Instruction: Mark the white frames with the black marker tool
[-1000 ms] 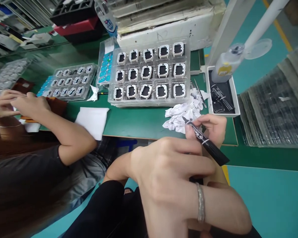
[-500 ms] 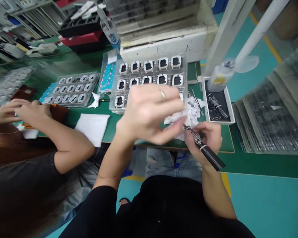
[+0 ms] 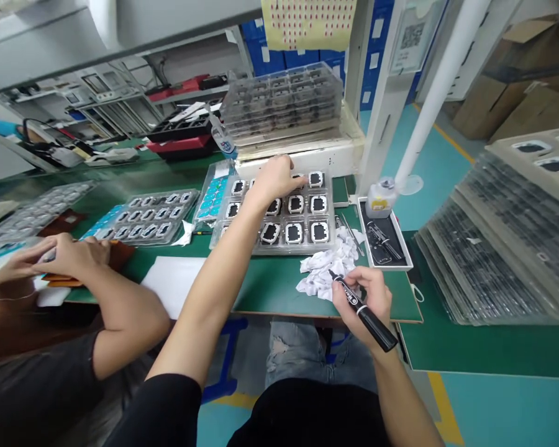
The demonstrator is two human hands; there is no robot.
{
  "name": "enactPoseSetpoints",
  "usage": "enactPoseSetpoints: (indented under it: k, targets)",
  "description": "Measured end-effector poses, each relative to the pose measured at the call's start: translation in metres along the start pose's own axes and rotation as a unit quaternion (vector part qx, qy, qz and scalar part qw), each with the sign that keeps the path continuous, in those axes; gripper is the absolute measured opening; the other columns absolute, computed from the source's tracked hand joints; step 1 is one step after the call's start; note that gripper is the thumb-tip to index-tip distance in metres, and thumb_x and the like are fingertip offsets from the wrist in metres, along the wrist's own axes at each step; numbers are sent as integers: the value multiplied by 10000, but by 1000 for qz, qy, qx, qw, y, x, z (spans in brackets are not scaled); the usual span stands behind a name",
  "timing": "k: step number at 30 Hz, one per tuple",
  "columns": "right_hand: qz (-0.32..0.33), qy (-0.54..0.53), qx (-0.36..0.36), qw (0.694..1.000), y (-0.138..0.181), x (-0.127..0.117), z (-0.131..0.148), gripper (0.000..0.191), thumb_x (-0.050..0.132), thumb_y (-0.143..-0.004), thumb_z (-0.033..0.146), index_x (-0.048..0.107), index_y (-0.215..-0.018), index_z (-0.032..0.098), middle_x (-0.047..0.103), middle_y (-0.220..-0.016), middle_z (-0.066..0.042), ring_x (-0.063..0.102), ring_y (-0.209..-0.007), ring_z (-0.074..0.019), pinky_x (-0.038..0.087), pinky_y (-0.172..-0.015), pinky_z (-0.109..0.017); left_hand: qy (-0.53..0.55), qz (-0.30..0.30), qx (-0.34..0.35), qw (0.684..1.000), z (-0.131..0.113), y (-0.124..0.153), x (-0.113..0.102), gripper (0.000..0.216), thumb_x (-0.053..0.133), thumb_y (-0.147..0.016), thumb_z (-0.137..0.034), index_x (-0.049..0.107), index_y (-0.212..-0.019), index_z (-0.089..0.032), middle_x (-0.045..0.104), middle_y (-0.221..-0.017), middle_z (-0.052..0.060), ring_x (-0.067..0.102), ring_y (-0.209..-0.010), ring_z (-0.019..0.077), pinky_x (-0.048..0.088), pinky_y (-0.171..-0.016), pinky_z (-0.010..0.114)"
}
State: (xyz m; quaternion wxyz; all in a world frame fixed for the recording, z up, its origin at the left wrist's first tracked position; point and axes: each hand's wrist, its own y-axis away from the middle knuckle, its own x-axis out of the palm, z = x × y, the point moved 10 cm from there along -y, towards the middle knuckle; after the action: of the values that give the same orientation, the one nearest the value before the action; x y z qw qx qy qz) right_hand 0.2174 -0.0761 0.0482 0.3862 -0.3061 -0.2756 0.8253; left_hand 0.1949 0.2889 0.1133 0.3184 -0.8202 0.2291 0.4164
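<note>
My left hand (image 3: 274, 177) reaches over a clear plastic tray (image 3: 261, 249) of square white-rimmed frames with black centres. Its fingers are bent down at a white-rimmed frame (image 3: 298, 184) in the far row, with the thumb across it; the fingertips are partly hidden. Low at the table's front edge, my right hand (image 3: 366, 301) grips a black marker pen (image 3: 366, 313) with white lettering. The marker's dark tip is bare and points up-left, above crumpled white wipes (image 3: 323, 267).
A white box (image 3: 403, 264) holds a bottle (image 3: 381, 198) and another marker (image 3: 384, 239). Metal tweezers (image 3: 354, 236) lie beside the wipes. Stacked trays (image 3: 494, 248) stand at right. At left are a co-worker's hands (image 3: 69, 257), another frame tray (image 3: 168, 236) and a white sheet (image 3: 172, 279).
My left hand has moved from beside the marker tip forward to the tray's far row. My right hand still holds the marker. The view has tilted up.
</note>
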Motion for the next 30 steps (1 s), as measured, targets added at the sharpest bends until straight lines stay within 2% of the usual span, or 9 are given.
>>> enactPoseSetpoints:
  k: [6, 9, 12, 14, 16, 20, 24, 27, 30]
  targets:
    - [-7, -16, -23, 1000, -1, 0, 2, 251, 767, -979, 260, 564, -1125, 234, 661, -792, 46, 662, -585, -123, 520, -527, -223, 20, -53, -19, 998, 12, 12, -4, 322, 900, -739, -194, 686, -978, -166, 654, -880, 130, 638, -1001, 365, 493, -987, 533]
    - [-3, -10, -20, 1000, -1, 1, 1, 245, 768, -981, 259, 570, -1123, 232, 669, -795, 38, 675, -597, -129, 527, -536, -227, 7, -36, -25, 999, 14, 13, -1, 297, 906, -765, -295, 634, -828, -195, 628, -803, 113, 618, -893, 323, 497, -913, 506]
    - [-4, -12, -24, 1000, -2, 0, 3, 229, 756, -990, 266, 574, -1124, 229, 668, -790, 39, 679, -599, -128, 523, -541, -224, 8, -15, -7, 1000, 5, 14, 0, 353, 912, -767, -265, 565, -728, -215, 598, -733, 82, 600, -825, 284, 491, -880, 474]
    - [-9, -14, -24, 1000, -2, -1, 4, 226, 755, -993, 266, 577, -1128, 226, 670, -797, 36, 686, -610, -129, 517, -538, -220, 33, -44, 17, 998, -5, 20, -8, 323, 884, -770, -179, 563, -783, -213, 642, -791, 75, 617, -830, 262, 497, -867, 439]
    - [-15, -15, -17, 1000, -2, -2, 2, 227, 757, -995, 266, 586, -1137, 223, 669, -808, 31, 695, -632, -133, 522, -549, -220, 81, -76, 61, 992, -20, 33, -15, 262, 805, -842, -143, 554, -857, -214, 692, -864, 66, 658, -842, 235, 514, -834, 390]
    - [-29, -22, -2, 999, 2, -5, -4, 240, 771, -996, 277, 612, -1166, 220, 674, -845, 27, 692, -663, -126, 567, -621, -226, 134, -141, 202, 960, -59, 93, -31, 157, 657, -999, -139, 527, -947, -212, 788, -996, 61, 794, -1007, 211, 574, -807, 301]
    - [-95, -48, 7, 994, 9, -17, -10, 295, 830, -948, 232, 648, -1178, 211, 681, -914, 12, 700, -722, -125, 592, -671, -231, 66, -203, 329, 920, -92, 173, -40, 184, 617, -1011, -24, 570, -1063, -193, 813, -1286, 107, 811, -1163, 200, 640, -938, 290]
    - [-154, -83, 12, 985, 13, -26, -15, 307, 850, -912, 184, 668, -1159, 202, 672, -946, 0, 699, -751, -128, 584, -679, -245, 34, -237, 372, 897, -100, 216, -40, 232, 599, -986, 33, 606, -1099, -170, 805, -1304, 145, 793, -1233, 230, 659, -1037, 341]
    - [-195, -102, 9, 975, 13, -30, -20, 262, 847, -908, 205, 672, -1102, 195, 661, -881, -3, 673, -678, -138, 534, -612, -271, 39, -254, 381, 888, -102, 244, -35, 220, 637, -991, 13, 623, -1118, -167, 811, -1285, 145, 788, -1238, 247, 675, -1043, 380]
